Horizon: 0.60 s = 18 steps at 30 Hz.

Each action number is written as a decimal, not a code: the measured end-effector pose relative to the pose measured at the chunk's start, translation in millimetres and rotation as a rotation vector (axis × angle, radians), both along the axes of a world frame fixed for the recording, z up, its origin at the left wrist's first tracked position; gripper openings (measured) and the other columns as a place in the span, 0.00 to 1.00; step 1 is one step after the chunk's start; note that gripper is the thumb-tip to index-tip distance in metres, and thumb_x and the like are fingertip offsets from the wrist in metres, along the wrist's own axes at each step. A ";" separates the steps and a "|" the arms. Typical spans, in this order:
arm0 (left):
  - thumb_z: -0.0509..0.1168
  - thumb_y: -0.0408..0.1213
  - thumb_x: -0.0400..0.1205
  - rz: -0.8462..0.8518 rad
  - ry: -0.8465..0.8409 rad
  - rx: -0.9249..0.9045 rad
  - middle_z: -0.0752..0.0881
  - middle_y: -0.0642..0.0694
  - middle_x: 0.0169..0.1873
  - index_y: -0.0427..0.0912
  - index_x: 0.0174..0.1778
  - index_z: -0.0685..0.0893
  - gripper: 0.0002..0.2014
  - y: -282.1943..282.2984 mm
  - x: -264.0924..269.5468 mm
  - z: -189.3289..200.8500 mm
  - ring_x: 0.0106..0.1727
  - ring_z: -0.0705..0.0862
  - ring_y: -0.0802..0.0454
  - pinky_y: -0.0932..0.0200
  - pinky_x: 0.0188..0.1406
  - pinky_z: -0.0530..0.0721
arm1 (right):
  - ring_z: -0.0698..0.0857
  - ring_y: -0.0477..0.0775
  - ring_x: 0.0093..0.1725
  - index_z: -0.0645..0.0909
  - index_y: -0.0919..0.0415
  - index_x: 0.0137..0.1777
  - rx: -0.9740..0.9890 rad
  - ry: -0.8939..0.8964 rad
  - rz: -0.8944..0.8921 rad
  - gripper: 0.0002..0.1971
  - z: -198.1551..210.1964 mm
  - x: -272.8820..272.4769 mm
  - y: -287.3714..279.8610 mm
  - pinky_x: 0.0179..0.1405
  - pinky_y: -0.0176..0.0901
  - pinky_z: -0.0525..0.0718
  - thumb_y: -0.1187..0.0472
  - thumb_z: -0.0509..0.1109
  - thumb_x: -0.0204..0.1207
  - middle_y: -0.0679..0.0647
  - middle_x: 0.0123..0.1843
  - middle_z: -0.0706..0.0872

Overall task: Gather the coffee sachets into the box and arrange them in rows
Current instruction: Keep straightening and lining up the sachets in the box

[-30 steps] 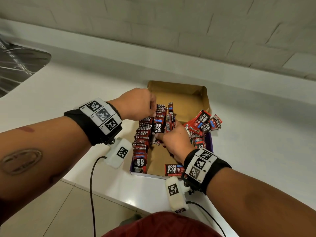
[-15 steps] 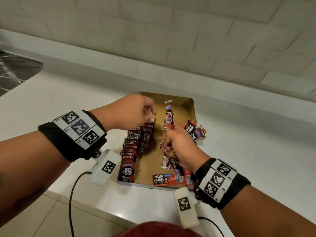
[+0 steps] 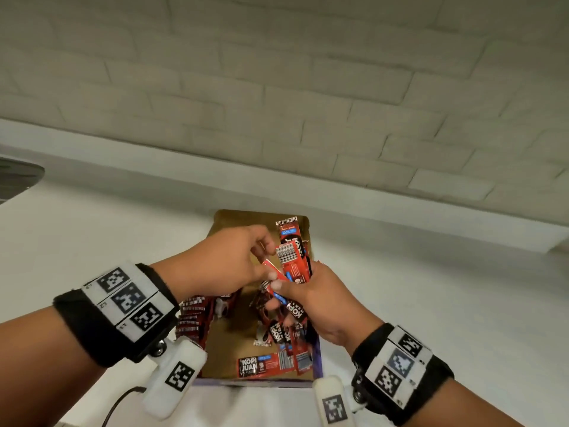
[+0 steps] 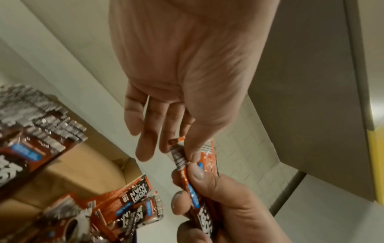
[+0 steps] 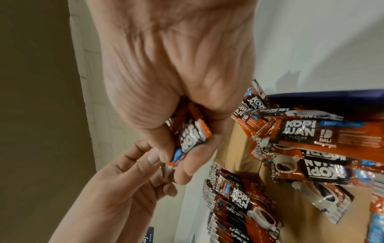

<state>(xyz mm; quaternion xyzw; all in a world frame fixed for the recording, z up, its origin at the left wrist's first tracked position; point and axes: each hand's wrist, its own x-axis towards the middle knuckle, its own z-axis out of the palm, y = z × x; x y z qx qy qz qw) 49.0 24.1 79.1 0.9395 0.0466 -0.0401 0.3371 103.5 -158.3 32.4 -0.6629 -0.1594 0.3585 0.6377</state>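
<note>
An open cardboard box [image 3: 228, 349] lies on the white counter. A tidy row of red-and-black coffee sachets [image 3: 192, 318] stands along its left wall, also seen in the right wrist view [image 5: 239, 205]. Loose sachets [image 3: 283, 334] are heaped at its right side, and one sachet [image 3: 264, 365] lies flat by the front wall. Above the box my right hand [image 3: 286, 291] grips a small bundle of sachets [image 3: 292, 257]. My left hand [image 3: 268, 266] pinches the end of one sachet [image 4: 207, 157] of that bundle between thumb and forefinger, its other fingers straight.
The white counter [image 3: 431, 303] runs back to a tiled wall [image 3: 277, 87]. A metal sink [image 3: 15, 180] shows at the far left. The counter's front edge lies just under the box, and a black cable [image 3: 120, 399] hangs from my left wrist.
My right hand has lifted a bundle of sachets up out of the box. My left hand has left the row and come across to pinch one of them. The view has tilted upward.
</note>
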 end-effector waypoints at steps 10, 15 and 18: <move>0.76 0.31 0.79 0.171 -0.008 -0.318 0.92 0.41 0.34 0.39 0.45 0.86 0.04 9.1 3.3 18.0 0.32 0.91 0.48 0.50 0.37 0.88 | 0.84 0.50 0.30 0.82 0.70 0.60 0.044 -0.011 -0.094 0.12 1.2 7.7 -27.0 0.21 0.36 0.76 0.69 0.75 0.80 0.62 0.40 0.88; 0.75 0.31 0.80 0.161 -0.036 -0.356 0.92 0.40 0.38 0.42 0.48 0.86 0.05 10.2 -1.4 16.3 0.37 0.92 0.44 0.45 0.45 0.88 | 0.76 0.48 0.25 0.83 0.66 0.54 0.008 -0.023 -0.171 0.06 -4.0 9.0 -28.7 0.22 0.38 0.74 0.67 0.75 0.80 0.63 0.35 0.81; 0.75 0.30 0.80 0.084 0.001 -0.307 0.92 0.42 0.38 0.44 0.47 0.87 0.05 6.1 -8.6 17.1 0.38 0.93 0.45 0.47 0.44 0.90 | 0.75 0.48 0.24 0.84 0.65 0.53 0.021 -0.006 -0.219 0.05 -6.0 8.5 -26.0 0.22 0.38 0.74 0.66 0.75 0.80 0.65 0.37 0.80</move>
